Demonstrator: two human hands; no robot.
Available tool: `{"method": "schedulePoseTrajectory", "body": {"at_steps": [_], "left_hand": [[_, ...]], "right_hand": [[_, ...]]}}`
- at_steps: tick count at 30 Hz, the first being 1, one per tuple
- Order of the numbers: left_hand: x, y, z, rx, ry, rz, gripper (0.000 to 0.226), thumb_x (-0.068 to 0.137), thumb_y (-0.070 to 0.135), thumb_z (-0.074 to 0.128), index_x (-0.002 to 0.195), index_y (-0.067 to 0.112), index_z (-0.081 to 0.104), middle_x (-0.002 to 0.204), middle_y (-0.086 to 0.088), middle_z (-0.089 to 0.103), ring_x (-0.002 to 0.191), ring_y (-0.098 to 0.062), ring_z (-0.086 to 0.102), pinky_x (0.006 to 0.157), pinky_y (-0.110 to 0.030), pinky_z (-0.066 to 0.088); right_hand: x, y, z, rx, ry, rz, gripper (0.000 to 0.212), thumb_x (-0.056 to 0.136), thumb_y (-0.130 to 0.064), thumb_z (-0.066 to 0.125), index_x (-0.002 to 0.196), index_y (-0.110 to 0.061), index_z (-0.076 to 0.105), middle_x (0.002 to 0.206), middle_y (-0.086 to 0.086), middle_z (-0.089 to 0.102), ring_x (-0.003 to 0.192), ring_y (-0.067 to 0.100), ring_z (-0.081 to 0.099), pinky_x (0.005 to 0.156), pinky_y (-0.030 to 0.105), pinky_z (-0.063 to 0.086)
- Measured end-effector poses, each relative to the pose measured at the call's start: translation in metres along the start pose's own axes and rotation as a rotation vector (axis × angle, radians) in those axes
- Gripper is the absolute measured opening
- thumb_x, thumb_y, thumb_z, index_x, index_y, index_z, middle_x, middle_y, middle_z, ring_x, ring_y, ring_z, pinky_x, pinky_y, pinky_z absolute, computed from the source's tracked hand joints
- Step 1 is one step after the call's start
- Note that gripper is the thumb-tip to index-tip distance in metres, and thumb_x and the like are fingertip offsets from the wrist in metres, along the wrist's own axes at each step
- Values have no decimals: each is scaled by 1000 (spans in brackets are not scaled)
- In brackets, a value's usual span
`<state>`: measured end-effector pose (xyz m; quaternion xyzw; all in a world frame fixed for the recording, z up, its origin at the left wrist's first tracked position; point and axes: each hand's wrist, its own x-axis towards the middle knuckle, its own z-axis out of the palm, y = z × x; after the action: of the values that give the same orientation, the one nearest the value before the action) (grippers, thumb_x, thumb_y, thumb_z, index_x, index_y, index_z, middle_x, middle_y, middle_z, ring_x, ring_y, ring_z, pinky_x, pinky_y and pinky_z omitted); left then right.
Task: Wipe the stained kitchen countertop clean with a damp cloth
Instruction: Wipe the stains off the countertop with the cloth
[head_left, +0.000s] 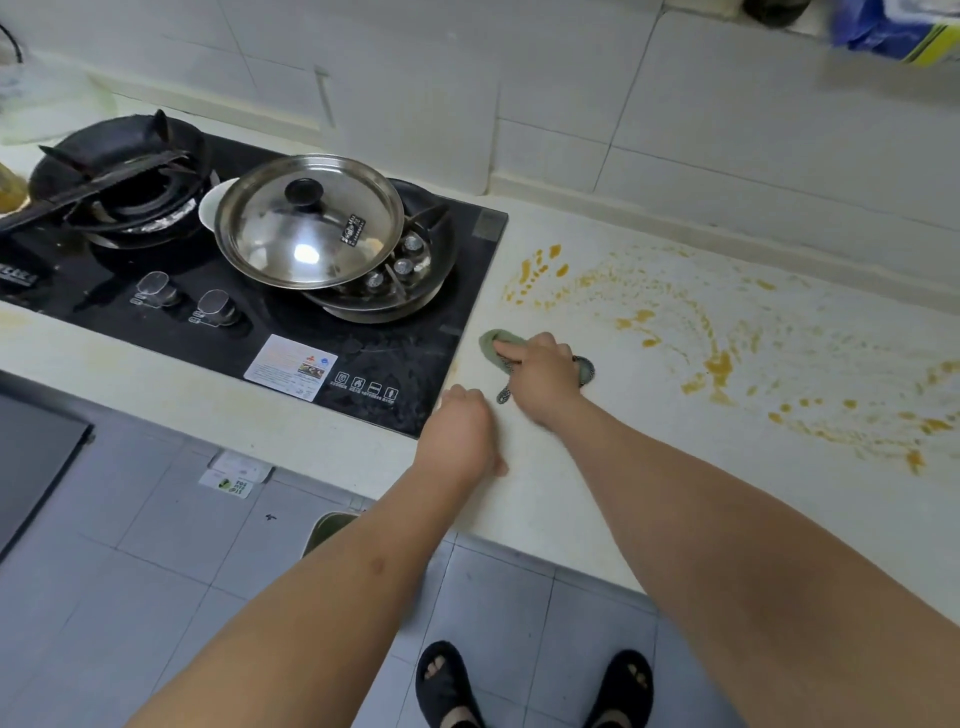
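Just right of the glossy black hob (311, 332), the right hand (543, 376) presses a crumpled green cloth (500, 347) flat. Beside it the left hand (460, 434) rests loosely curled, empty, on the smooth pale countertop (597, 493). Orange smears (719, 364) streak further right.

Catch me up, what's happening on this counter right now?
A person is wiping the white countertop beside the black gas stove. The right hand presses a green cloth flat on the counter near the stove's edge. The left hand rests on the counter edge, holding nothing. Orange-yellow stains are smeared across the surface to the right of the cloth, so most of the mess is not yet wiped. A lidded steel pan sits on the right burner.
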<state>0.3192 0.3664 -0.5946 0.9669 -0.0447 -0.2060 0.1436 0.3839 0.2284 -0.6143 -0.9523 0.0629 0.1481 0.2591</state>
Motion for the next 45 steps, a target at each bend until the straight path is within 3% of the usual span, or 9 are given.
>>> {"method": "schedulePoseTrajectory", "body": {"at_steps": [5,8,11,14,18,24,29,35,45], "left_hand": [[-4,2,-6,-65,-16,-18,94,59,38,99,128,7,43,130,-10,46,109,-25,60,79,-29,41],[-5,10,-13,-15,-70,-29,96,59,37,99,129,6,41,134,-16,44,113,-31,60,83,-36,51],[-6,19,-17,55,-115,-17,83,73,28,91,134,6,39,134,-18,42,128,-36,49,93,-44,55],[-7,19,-16,94,-93,16,57,87,12,74,133,8,41,131,-20,44,135,-43,42,90,-45,54],[-16,13,-17,62,-74,81,56,85,16,79,131,9,48,128,-18,46,128,-42,48,92,-47,52],[-32,14,-12,139,0,157,40,90,-4,52,129,7,47,129,-15,44,115,-35,48,80,-46,53],[-33,36,-8,202,35,154,38,95,16,57,131,9,44,121,-14,47,110,-37,54,80,-45,50],[-32,93,0,247,-43,224,48,83,19,64,127,12,44,125,-13,43,108,-36,54,73,-41,44],[-71,237,57,447,-159,446,98,74,43,88,148,14,31,149,-14,31,128,-37,45,94,-49,51]], "right_hand": [[-46,35,-8,5,-126,-217,47,101,-14,51,118,-54,69,108,-10,49,105,19,36,101,38,29],[-80,87,-28,-4,-67,-166,45,102,-13,52,122,-50,69,109,-6,50,108,23,41,102,41,33],[-114,148,-58,95,26,69,39,104,-17,51,114,-49,70,119,9,58,115,35,53,93,42,40],[-146,197,-76,104,172,401,38,105,-30,46,138,-43,59,130,11,56,108,34,57,89,39,49],[-149,181,-62,212,311,758,43,101,-34,51,141,-47,50,131,6,44,105,33,53,88,40,50],[-102,72,-20,130,129,499,57,95,-25,47,147,-48,39,136,8,34,125,37,38,106,48,40],[-108,17,8,43,-102,155,71,85,-22,57,145,-53,36,131,4,39,118,33,35,106,44,35],[-146,99,-18,75,102,112,53,95,-16,56,141,-41,55,119,6,48,112,31,44,104,37,37],[-223,275,-80,1,242,397,53,98,-30,49,148,-45,45,127,6,46,121,33,40,107,42,33]]}}
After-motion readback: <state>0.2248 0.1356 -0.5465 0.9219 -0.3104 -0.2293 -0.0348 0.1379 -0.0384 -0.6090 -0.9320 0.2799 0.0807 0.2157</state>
